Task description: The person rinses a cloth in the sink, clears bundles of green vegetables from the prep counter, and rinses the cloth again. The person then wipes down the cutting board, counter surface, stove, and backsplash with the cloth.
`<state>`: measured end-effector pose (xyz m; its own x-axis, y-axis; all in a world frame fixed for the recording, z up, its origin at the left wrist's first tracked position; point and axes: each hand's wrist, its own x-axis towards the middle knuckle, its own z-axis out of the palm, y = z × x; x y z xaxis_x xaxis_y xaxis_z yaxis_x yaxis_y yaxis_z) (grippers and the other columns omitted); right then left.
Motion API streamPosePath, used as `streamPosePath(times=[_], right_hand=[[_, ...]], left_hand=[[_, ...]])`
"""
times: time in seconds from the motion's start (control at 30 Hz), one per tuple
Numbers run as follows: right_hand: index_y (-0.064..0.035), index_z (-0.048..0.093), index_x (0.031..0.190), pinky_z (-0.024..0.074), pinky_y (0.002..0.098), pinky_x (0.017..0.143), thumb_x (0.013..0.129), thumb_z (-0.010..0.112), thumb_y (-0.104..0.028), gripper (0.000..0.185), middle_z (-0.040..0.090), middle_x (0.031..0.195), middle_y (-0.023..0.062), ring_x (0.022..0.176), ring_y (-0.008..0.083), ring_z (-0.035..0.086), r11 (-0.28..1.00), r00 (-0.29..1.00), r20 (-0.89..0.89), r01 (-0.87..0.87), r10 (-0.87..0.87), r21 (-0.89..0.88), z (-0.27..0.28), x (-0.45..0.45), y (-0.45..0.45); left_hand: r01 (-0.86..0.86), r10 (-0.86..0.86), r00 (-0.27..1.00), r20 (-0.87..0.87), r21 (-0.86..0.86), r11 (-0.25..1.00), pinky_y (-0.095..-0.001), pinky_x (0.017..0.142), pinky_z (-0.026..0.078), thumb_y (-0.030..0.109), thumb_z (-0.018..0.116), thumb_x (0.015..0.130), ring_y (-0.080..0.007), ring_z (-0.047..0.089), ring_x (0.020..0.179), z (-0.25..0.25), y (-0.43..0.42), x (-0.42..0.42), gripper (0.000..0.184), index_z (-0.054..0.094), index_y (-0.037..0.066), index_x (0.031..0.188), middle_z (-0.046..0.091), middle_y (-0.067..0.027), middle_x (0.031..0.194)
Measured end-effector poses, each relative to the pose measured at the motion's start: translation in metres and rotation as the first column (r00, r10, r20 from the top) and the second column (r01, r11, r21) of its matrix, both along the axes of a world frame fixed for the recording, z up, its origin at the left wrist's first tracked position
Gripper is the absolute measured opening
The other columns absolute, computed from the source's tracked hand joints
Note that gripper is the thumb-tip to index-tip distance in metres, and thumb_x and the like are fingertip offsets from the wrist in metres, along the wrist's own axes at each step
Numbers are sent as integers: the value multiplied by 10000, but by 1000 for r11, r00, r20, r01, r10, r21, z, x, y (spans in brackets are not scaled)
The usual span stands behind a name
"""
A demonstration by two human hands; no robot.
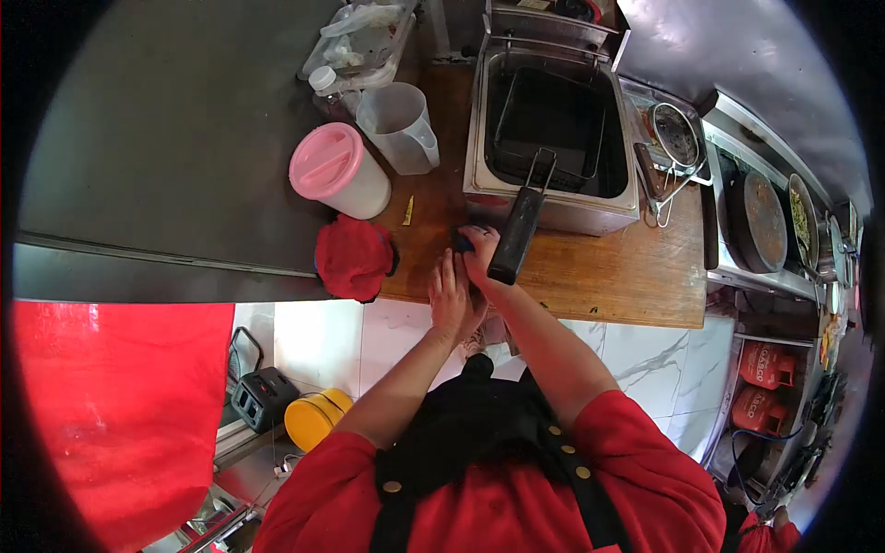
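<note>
Both of my hands are close together at the front edge of the wooden counter [608,276]. My left hand [449,293] lies with its fingers stretched out on the wood, against the other hand. My right hand [479,251] is curled round a small dark object [463,242], too hidden to name. Just right of it, the black handle [518,235] of a fryer basket sticks out over the counter. A small yellow packet [408,210] lies beyond my hands, and a red cloth item [353,258] sits to their left.
A deep fryer [553,129] stands behind my hands. At the left are a pink-lidded tub [369,189], a clear jug [401,129] and a plastic tray [359,46]. Strainers [676,135] and pans [763,224] are on the right. Part of another person [772,535] shows at the lower right.
</note>
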<state>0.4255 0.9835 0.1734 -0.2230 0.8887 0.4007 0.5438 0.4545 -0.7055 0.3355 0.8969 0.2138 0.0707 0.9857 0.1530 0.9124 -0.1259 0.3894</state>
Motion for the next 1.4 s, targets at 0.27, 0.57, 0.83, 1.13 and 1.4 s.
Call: streamPosePath(times=[0.27,0.57,0.83,1.13,1.4], right_hand=[[-46,585,1059,350,424,975,565,552,40,503,581,1124,117,1113,344,473,987,977,183,128,-109,-94,70,141,-51],[-51,541,1109,194,540,1042,626,546,8,486,521,1230,143,1259,384,336,820,757,353,570,-549,52,0,210,-105],[-45,515,1159,190,549,1042,622,602,-66,545,477,1267,151,1259,418,305,912,865,358,403,-352,-79,21,88,-83],[-46,499,1187,190,542,1050,629,588,-73,566,477,1271,143,1260,417,307,922,879,347,377,-327,-88,23,88,-82],[-18,477,1206,194,525,1040,636,595,-59,583,468,1265,199,1248,422,314,897,860,319,438,-399,-57,9,50,-55]], left_hand=[[137,-143,986,91,62,989,-504,1048,218,247,646,679,-407,247,1274,13,-1,-25,828,253,-25,1355,240,-219,1403],[-149,15,931,364,343,927,-420,937,405,46,564,757,-411,414,1173,101,124,-81,606,333,-24,1313,380,-261,1305],[16,-65,993,98,432,902,-419,717,454,82,620,744,-348,544,841,113,193,-85,231,530,53,955,520,-128,933],[161,-205,976,76,382,910,-450,743,438,29,525,773,-365,532,880,121,264,-70,96,534,38,869,536,-135,936],[45,-75,997,37,523,851,-425,836,448,4,496,783,-377,529,995,114,305,-65,316,529,12,1097,548,-209,1074]])
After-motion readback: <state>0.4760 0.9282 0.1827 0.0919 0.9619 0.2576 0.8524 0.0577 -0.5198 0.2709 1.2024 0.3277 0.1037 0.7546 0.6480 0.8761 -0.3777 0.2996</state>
